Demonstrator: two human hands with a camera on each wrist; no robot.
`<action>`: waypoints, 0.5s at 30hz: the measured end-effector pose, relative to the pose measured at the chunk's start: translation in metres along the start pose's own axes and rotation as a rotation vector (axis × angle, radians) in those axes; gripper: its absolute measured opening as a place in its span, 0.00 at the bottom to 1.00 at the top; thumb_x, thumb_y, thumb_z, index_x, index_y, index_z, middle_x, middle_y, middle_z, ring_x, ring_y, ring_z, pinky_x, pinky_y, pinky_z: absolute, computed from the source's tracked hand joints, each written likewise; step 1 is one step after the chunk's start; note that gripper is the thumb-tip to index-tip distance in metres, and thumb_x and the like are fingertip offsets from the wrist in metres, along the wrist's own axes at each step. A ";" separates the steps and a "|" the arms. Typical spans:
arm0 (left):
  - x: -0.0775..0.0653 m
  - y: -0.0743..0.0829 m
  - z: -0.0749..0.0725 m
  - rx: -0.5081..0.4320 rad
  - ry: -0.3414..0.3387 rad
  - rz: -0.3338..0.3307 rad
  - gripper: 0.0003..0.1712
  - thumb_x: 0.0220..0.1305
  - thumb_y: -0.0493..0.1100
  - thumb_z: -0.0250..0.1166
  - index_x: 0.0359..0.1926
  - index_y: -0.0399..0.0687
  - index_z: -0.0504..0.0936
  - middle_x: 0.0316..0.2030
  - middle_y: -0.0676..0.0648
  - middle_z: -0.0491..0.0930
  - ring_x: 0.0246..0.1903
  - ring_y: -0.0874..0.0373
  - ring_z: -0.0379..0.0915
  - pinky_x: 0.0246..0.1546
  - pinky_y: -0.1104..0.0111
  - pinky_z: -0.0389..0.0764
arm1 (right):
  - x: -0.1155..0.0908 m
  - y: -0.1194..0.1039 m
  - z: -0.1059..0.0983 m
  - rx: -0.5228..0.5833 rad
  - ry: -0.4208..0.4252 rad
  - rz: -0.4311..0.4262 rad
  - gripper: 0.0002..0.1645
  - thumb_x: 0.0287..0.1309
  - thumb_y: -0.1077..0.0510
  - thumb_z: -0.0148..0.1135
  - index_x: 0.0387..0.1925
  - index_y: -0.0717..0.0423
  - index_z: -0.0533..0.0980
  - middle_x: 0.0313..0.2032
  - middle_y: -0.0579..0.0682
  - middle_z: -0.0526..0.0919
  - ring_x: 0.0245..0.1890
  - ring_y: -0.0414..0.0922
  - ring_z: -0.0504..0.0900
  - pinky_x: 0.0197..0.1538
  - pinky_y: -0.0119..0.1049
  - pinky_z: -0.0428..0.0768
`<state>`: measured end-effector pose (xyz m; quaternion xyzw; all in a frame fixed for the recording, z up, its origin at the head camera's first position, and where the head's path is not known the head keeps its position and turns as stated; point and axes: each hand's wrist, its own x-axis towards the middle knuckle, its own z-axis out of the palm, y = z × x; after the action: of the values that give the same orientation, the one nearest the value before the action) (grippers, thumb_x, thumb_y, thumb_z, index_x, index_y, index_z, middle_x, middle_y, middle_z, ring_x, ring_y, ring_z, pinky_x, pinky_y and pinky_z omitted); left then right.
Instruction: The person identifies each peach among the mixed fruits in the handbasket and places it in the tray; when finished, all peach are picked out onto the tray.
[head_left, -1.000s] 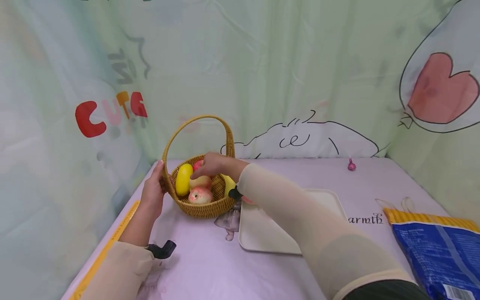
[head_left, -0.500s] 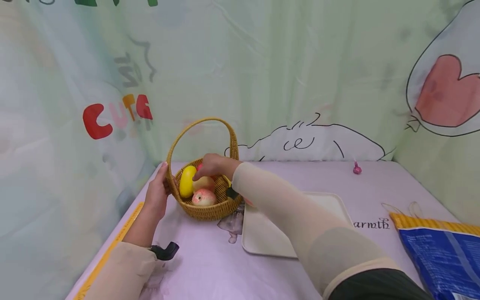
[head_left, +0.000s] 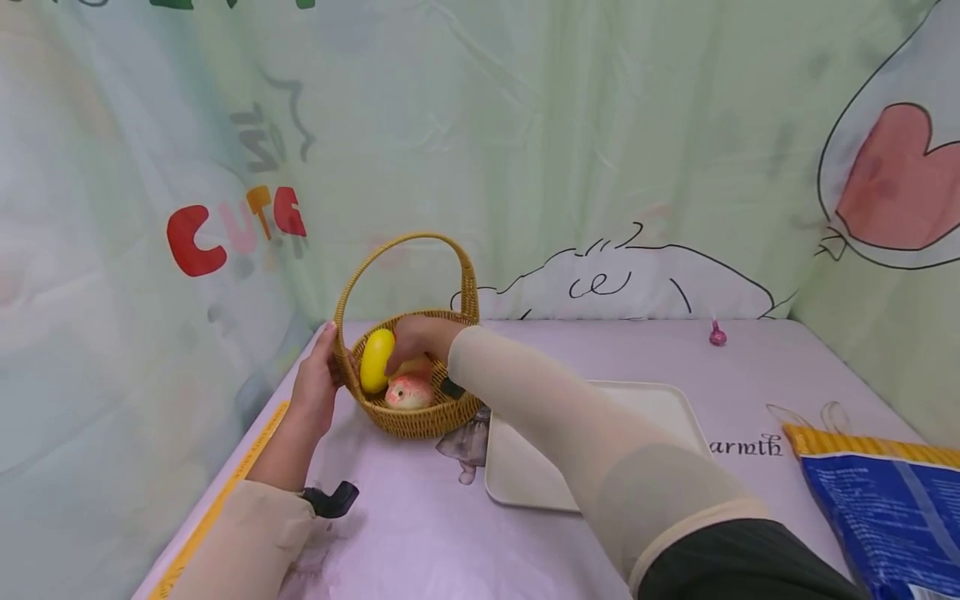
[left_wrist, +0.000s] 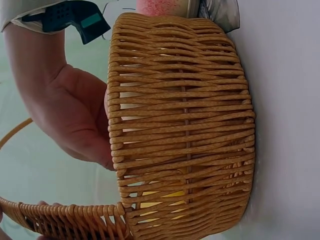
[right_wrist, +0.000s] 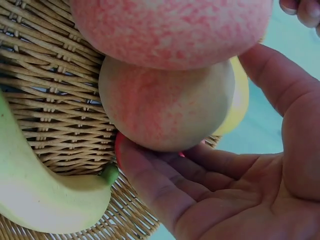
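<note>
A wicker basket (head_left: 420, 425) with a tall handle holds toy-like fruit. My left hand (head_left: 315, 379) grips its left side at the foot of the handle, thumb upright outside. My right hand (head_left: 418, 340) reaches down inside. In the right wrist view its fingers (right_wrist: 160, 192) and thumb curve round a pale pink peach (right_wrist: 167, 107). Another peach (head_left: 409, 392) lies nearer the front rim. A yellow oval fruit (head_left: 377, 361) stands at the left beside my right thumb. A banana (right_wrist: 55, 200) lies on the other side, and a bit of red fruit shows behind my fingertips.
A pale tray (head_left: 525, 479) lies right of the basket, partly under my right forearm. A pink fruit (left_wrist: 165, 7) sits at its edge in the left wrist view. A blue and yellow bag (head_left: 877, 500) lies far right, and a small magenta object (head_left: 717, 335) lies at the back.
My right hand has sunk deeper into the basket and now covers more of the middle peach and the red fruit. My left hand keeps its hold on the basket.
</note>
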<state>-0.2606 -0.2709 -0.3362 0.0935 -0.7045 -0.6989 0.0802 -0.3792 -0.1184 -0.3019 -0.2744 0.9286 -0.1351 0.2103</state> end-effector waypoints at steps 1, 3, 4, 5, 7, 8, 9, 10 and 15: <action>0.000 0.000 0.000 -0.001 0.000 0.000 0.36 0.72 0.77 0.45 0.48 0.49 0.69 0.40 0.49 0.71 0.47 0.53 0.65 0.56 0.65 0.66 | 0.000 -0.001 0.000 -0.024 0.004 -0.003 0.27 0.58 0.43 0.75 0.49 0.58 0.80 0.40 0.48 0.78 0.35 0.43 0.74 0.38 0.32 0.75; 0.000 0.001 0.000 -0.005 0.000 0.003 0.36 0.73 0.77 0.45 0.47 0.48 0.69 0.39 0.50 0.71 0.48 0.51 0.65 0.56 0.65 0.66 | 0.001 -0.002 0.001 -0.072 0.015 -0.009 0.30 0.58 0.43 0.75 0.52 0.60 0.80 0.42 0.50 0.80 0.36 0.44 0.76 0.38 0.32 0.78; 0.000 0.001 0.000 -0.007 0.001 0.004 0.37 0.73 0.77 0.45 0.47 0.48 0.69 0.39 0.50 0.71 0.48 0.50 0.65 0.56 0.65 0.66 | 0.001 -0.002 0.002 -0.091 0.022 -0.011 0.31 0.57 0.43 0.76 0.52 0.60 0.80 0.42 0.50 0.81 0.36 0.44 0.76 0.38 0.32 0.78; 0.000 0.001 0.000 -0.008 0.003 0.004 0.37 0.73 0.77 0.45 0.47 0.47 0.69 0.38 0.50 0.71 0.48 0.50 0.64 0.56 0.65 0.66 | 0.001 -0.002 0.002 -0.105 0.031 -0.014 0.31 0.57 0.43 0.76 0.51 0.61 0.80 0.41 0.51 0.81 0.35 0.44 0.77 0.37 0.32 0.79; 0.001 0.002 0.000 -0.005 0.002 0.000 0.37 0.72 0.77 0.45 0.47 0.47 0.70 0.38 0.50 0.71 0.48 0.51 0.65 0.56 0.65 0.66 | 0.002 -0.001 0.003 -0.094 0.039 -0.010 0.29 0.56 0.43 0.76 0.48 0.61 0.80 0.38 0.51 0.81 0.32 0.44 0.78 0.34 0.33 0.80; 0.001 0.002 0.000 -0.004 0.002 -0.003 0.37 0.72 0.78 0.45 0.47 0.48 0.70 0.39 0.49 0.71 0.48 0.51 0.65 0.56 0.65 0.66 | 0.003 -0.001 0.004 -0.087 0.042 -0.007 0.28 0.56 0.43 0.76 0.46 0.60 0.80 0.36 0.50 0.80 0.31 0.44 0.77 0.32 0.33 0.80; 0.001 0.001 0.000 -0.002 0.002 -0.006 0.37 0.72 0.78 0.45 0.46 0.48 0.70 0.40 0.48 0.71 0.48 0.52 0.65 0.56 0.64 0.66 | 0.003 0.000 0.004 -0.077 0.047 -0.003 0.26 0.56 0.43 0.76 0.44 0.59 0.80 0.34 0.49 0.79 0.29 0.44 0.77 0.31 0.32 0.79; 0.001 0.001 0.000 0.001 0.001 -0.009 0.37 0.71 0.78 0.45 0.46 0.48 0.70 0.41 0.47 0.70 0.47 0.52 0.65 0.56 0.64 0.66 | 0.004 0.001 0.005 -0.066 0.053 -0.003 0.25 0.55 0.44 0.76 0.41 0.58 0.79 0.31 0.49 0.78 0.28 0.43 0.77 0.30 0.32 0.79; 0.002 0.000 -0.001 0.016 -0.002 -0.006 0.38 0.70 0.79 0.45 0.47 0.49 0.69 0.43 0.44 0.68 0.50 0.50 0.64 0.56 0.63 0.65 | 0.005 0.004 0.005 -0.041 0.077 -0.003 0.22 0.54 0.44 0.75 0.25 0.52 0.74 0.23 0.45 0.71 0.24 0.42 0.74 0.27 0.31 0.76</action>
<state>-0.2622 -0.2725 -0.3363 0.0958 -0.7098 -0.6936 0.0765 -0.3825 -0.1185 -0.3096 -0.2744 0.9382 -0.1268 0.1687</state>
